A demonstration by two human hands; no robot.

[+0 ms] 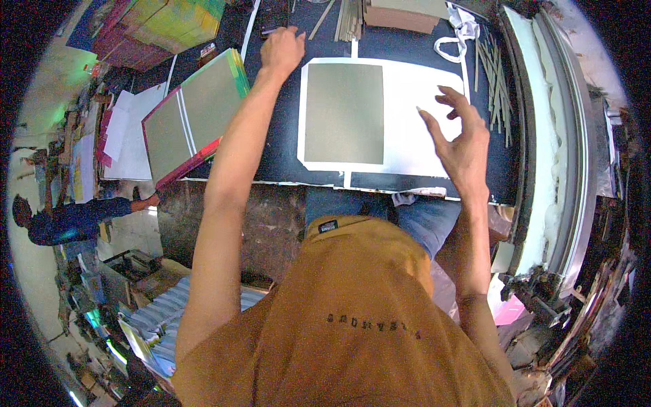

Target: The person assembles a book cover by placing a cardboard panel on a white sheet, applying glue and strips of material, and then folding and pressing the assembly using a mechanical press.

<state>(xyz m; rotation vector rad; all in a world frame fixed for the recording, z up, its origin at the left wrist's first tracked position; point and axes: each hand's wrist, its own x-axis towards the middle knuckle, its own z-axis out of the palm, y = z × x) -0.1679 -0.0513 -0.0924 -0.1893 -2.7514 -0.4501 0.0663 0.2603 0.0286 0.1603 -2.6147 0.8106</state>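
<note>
A white sheet (417,129) lies on the dark tabletop in front of me, its left corners cut off at a slant. On its left half rests a grey-brown board (344,114). My right hand (464,136) hovers over the sheet's right side, thumb and fingers apart, with nothing between them. My left hand (283,53) reaches to the far side of the table, beside a dark object (274,17). Its fingers are bent and spread, and nothing shows in them. Left of that arm is a stack of grey boards (193,115) with coloured edges and two white strips on top.
Cardboard pieces (403,15) and a bundle of thin strips (348,20) lie at the back. Loose strips (497,88) and a white cloth (463,27) are at the right, beside a long metal-edged machine (553,142). A person (74,217) stands at far left.
</note>
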